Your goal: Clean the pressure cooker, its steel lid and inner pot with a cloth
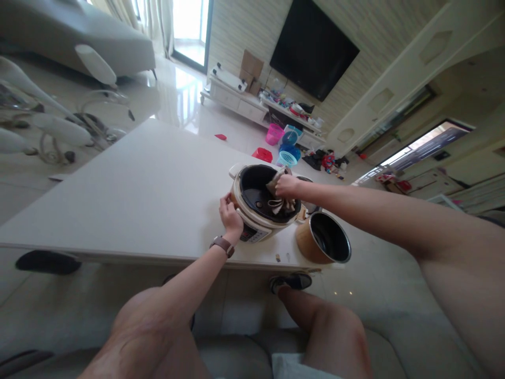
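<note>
A white electric cooker [256, 223] with a dark hollow inside stands on the white table, its control panel facing me. My left hand [231, 217] rests against the cooker's left outer side, fingers on the wall near the rim. Inside the cooker's right part, my right hand [287, 187] grips a brownish cloth [281, 205], whose folds hang down into the hollow. Just right of the cooker, the inner pot [311, 239], golden outside and dark inside, lies tilted near the table's edge with its mouth toward the right.
The white table [130, 189] reaches far to the left. Two small bits [278, 258] lie by its front edge. Beyond it, a pink basket [274, 134], a blue basket [289, 158] and a red basin [262, 154] stand on the floor. My legs are below the table edge.
</note>
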### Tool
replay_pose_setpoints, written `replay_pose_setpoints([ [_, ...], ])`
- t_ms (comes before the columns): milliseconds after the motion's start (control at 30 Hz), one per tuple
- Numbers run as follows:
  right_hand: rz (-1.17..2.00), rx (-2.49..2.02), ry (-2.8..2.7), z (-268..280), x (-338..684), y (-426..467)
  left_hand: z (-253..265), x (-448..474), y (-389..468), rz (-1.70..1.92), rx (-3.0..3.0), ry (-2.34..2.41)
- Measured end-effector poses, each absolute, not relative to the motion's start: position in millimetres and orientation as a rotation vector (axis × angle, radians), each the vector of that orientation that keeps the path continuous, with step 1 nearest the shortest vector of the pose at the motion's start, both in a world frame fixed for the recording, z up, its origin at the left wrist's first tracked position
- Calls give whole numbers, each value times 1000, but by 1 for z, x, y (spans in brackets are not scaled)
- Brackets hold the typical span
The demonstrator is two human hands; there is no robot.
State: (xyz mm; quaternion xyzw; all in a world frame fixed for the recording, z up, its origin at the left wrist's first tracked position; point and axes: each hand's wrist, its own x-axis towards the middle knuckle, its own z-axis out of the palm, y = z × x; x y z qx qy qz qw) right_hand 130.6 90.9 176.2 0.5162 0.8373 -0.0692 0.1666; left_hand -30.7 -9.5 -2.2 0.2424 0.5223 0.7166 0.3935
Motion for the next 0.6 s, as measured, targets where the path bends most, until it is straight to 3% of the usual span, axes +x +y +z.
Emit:
replay_pose_setpoints([
  [100,-154,1249,2517,183,125,115,-3,-30,-9,1812,620,1325],
  [233,-263,1386,2578,174,118,127,-6,-31,-7,1802,618,1325],
  [533,-290,1621,2151,149,122,60,-13,-30,-2,1815,669,1286],
  [600,-503,1641,1966,158,109,51,-13,-30,-2,1813,664,1282],
])
